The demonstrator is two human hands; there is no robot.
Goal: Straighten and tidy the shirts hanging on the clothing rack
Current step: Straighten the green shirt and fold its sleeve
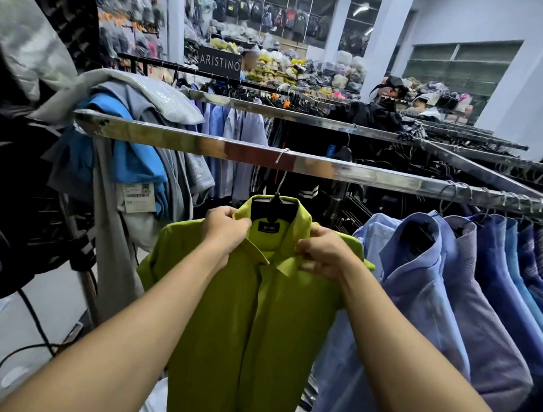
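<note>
We hold the lime-green shirt (252, 323) by its collar (257, 250). It hangs from the chrome rail (235, 149) just above our hands, on a black hanger (275, 207) that sits between them. Our left hand (224, 231) is curled round the collar's left side, and our right hand (327, 255) pinches the right collar leaf.

To do this well, we should draw both sides outward and down evenly, so the leaves lie flat and matched about the placket. A gentle pull should keep the thin wire hook (281, 172) seated on the rail.

The cloth looks light, smooth and softly creased, with the collar stiffer than the body. The rail is flat and mirror-bright. Blue shirts (447, 275) hang packed together just beyond our right hand.
</note>
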